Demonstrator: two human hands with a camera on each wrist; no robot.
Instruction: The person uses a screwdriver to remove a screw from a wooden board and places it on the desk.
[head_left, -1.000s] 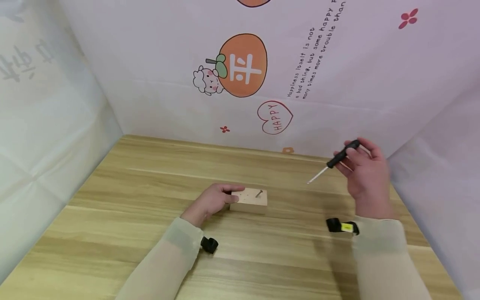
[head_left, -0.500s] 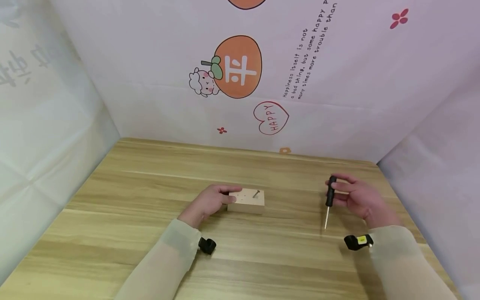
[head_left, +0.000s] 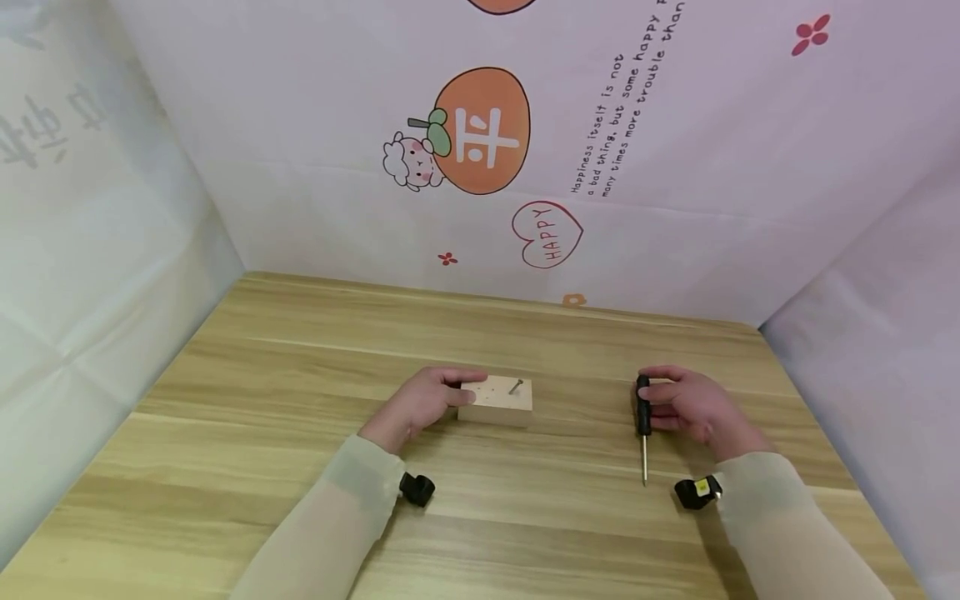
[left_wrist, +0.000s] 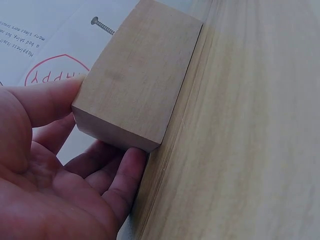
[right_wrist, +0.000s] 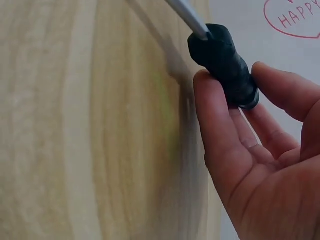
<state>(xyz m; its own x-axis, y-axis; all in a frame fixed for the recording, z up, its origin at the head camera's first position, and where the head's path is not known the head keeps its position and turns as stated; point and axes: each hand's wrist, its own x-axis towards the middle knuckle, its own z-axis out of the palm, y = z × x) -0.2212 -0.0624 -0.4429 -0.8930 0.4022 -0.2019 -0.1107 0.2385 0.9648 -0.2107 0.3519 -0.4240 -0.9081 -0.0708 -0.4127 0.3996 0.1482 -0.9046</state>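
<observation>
A pale wooden block [head_left: 495, 400] lies on the table, and a screw [head_left: 517, 387] leans out of its upper face near the right end. A few small holes show in that face. My left hand [head_left: 429, 402] grips the block's left end, thumb and fingers around it, as the left wrist view [left_wrist: 75, 170] also shows. To the right, my right hand [head_left: 693, 406] pinches the black handle of a screwdriver [head_left: 643, 412] between thumb and fingers. Its metal shaft points toward me, low over the table; whether it touches the wood cannot be told.
The wood-grain table [head_left: 360, 333] meets a white printed backdrop [head_left: 337, 208] at its far edge. White sheets [head_left: 97, 250] hang on the left and right sides. Each wrist wears a small black camera [head_left: 417, 489].
My right hand has come down and to the left, close to the tabletop, and the screwdriver has swung from pointing left to pointing toward me. My left hand and the block have stayed put.
</observation>
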